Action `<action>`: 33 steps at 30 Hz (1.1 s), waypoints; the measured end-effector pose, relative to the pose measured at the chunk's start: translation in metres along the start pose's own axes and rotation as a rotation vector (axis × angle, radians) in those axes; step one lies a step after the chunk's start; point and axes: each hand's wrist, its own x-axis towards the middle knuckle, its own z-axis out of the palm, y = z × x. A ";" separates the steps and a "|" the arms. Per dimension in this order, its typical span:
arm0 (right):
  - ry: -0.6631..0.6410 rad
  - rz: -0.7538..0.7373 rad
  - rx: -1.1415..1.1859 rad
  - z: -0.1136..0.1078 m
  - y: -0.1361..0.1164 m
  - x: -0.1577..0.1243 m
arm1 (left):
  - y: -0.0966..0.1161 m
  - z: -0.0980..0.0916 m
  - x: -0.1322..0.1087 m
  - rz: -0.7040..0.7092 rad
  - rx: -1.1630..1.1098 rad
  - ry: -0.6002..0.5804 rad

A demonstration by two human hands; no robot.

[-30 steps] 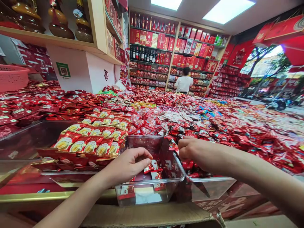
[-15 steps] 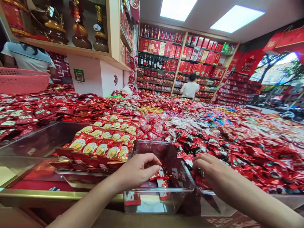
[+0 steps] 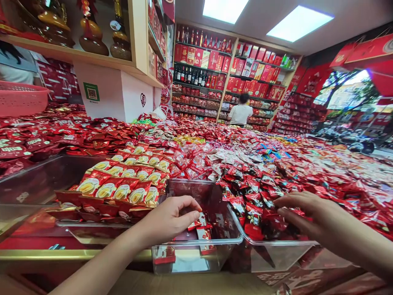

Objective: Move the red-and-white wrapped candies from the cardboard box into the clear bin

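Note:
My left hand [image 3: 175, 217] hovers over a clear plastic bin [image 3: 196, 242], its fingers curled and the thumb tip close to the index finger. Whatever it may hold is hidden. Inside that bin lie a few small red-and-white packets [image 3: 204, 234]. To the right, my right hand [image 3: 307, 213] is over another clear bin [image 3: 276, 248] heaped with red-and-black wrapped sweets [image 3: 254, 215]. Its thumb and fingers are apart, and nothing shows between them.
Red-and-gold packets [image 3: 123, 186] stand in rows in a bin at left. Piled wrapped sweets [image 3: 196, 139] stretch behind. A pink basket [image 3: 21, 98] sits far left, beneath an overhanging wooden shelf [image 3: 92, 57]. A person in white [image 3: 240, 114] stands by the back shelves.
My right hand has moved right and its fingers have parted, uncovering red-and-black sweets. My left hand stays over the bin. The view has shifted slightly.

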 end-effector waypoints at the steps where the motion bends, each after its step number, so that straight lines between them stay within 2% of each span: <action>1: -0.038 -0.011 0.025 -0.001 -0.003 0.001 | 0.000 0.000 0.000 0.000 0.004 -0.006; 8: -0.208 -0.142 -0.051 0.009 -0.037 0.025 | 0.000 0.000 0.001 0.018 0.018 -0.011; 14: -0.367 -0.263 -0.112 0.009 -0.053 0.039 | -0.001 0.000 0.001 0.030 0.028 0.000; 21: -0.464 -0.163 -0.162 0.011 -0.055 0.045 | -0.001 0.000 0.001 0.047 0.012 -0.013; 24: -0.398 -0.130 -0.114 0.005 -0.052 0.046 | 0.000 0.000 0.001 0.052 0.021 -0.011; 27: -0.229 -0.056 0.005 -0.001 -0.047 0.042 | 0.000 0.000 0.001 0.050 0.036 -0.009; 29: -0.164 0.013 0.130 -0.003 -0.043 0.037 | 0.000 0.000 0.001 0.049 0.039 -0.012; 33: -0.126 0.127 0.491 0.000 -0.037 0.026 | -0.001 0.000 0.003 0.045 0.031 -0.028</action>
